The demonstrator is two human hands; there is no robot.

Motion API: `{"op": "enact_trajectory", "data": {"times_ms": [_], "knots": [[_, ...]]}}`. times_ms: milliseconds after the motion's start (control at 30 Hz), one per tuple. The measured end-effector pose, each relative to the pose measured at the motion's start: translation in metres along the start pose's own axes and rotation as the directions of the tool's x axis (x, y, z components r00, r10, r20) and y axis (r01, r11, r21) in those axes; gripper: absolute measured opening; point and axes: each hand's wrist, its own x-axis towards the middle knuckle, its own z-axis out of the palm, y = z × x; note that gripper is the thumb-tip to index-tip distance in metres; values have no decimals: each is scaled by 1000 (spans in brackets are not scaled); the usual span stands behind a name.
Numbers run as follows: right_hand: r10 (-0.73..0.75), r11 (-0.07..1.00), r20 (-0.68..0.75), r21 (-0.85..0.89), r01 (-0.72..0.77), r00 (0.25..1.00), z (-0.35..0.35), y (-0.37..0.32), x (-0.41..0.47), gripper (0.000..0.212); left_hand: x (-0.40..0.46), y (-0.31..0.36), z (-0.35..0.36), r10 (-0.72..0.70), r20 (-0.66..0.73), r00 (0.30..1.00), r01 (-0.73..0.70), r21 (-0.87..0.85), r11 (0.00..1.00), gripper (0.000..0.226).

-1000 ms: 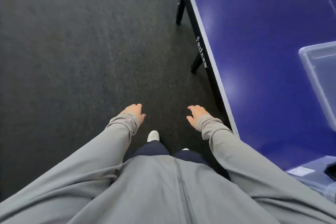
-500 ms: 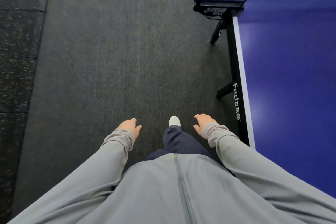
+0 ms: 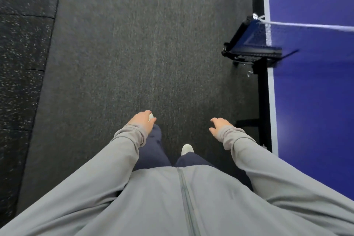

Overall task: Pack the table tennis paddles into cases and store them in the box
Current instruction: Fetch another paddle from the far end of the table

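1. Flooring comes first on the left: a speckled rubber mat lies at nine o'clock, and beside it a dark grey carpet fills the middle, where we walk. We judge the step in hand to be the walk along the table toward the paddles, so we should keep on the carpet and not cross the seam between the two.

2. Our left hand hangs at about seven o'clock from the centre, fingers loosely curled, holding nothing. It passes over the left leg and partly hides a white shoe below it. We should keep it free, ready for a case or a paddle.

3. A second white shoe shows at six o'clock, between the two grey sleeves.

4. Our right hand is at five o'clock, fingers relaxed and slightly spread, also empty, near the table edge but not touching it.

5. At two o'clock the net post with its clamp sticks out from the side of the blue table, and the net runs to the right. We judge this the thing to avoid: the right arm should pass clear of the clamp.

6. The paddles, the cases and the box are not in view, so we cannot tell where they are. We advise to lift the head and look for them.
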Motion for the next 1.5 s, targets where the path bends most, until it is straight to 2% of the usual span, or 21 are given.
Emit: {"op": "enact_trajectory", "data": {"times_ms": [100,300,567,767,900,1233,1367,1500], "knots": [[11,1000,15,-18,-10,1000,-37,-42,29,45,36,-24,-34,-24,27,999,24,-4,1000,42],[-18,998,-9,65,19,1000,-116,-149,75,47,123,-73,-145,-34,40,999,31,64,997,44],[-94,992,-59,73,98,994,-225,-231,134,48,220,-74,-267,15,66,998,-25,157,987,48],[-24,995,-36,95,27,999,-297,-219,194,47,287,-53,-318,-44,108,993,14,262,965,48],[54,986,-9,161,-52,998,-352,-196,235,48,339,-10,-360,-53,111,992,19,283,959,47],[141,939,-5,316,-132,990,-471,-163,300,46,464,145,-448,181,120,976,-208,280,937,48],[185,918,20,352,-181,982,-511,-159,331,46,516,176,-480,208,149,967,-243,273,931,45],[239,900,40,365,-237,970,-566,-166,370,46,577,188,-519,179,198,964,-228,264,937,44]]}}
